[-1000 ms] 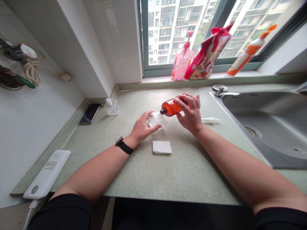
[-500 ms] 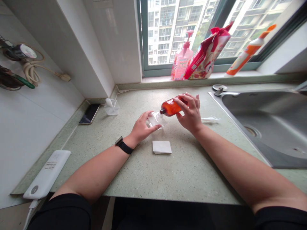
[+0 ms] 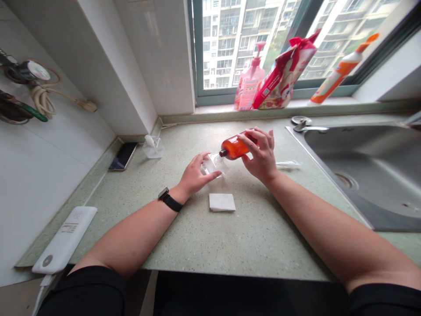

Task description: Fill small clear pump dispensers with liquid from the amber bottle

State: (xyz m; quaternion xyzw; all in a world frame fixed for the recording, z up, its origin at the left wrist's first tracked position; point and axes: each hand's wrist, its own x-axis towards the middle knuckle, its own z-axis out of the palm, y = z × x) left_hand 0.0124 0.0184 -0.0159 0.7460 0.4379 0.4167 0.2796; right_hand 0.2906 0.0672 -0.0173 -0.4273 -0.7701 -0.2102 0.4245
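Observation:
My right hand grips an amber-red bottle by its base end, tipped sideways with its uncapped black-threaded neck pointing left and slightly down. Under that mouth is a small clear plastic container, which my left hand holds between thumb and fingers. Whether liquid is running out of the bottle is too small to tell. On the counter just in front of the container lies a folded white cloth or tissue.
A clear container with a white top and a phone sit at the left back. A clear plastic packet lies right of my right hand, beside the steel sink. A white power bank rests at the left edge. A pink pump bottle stands on the sill.

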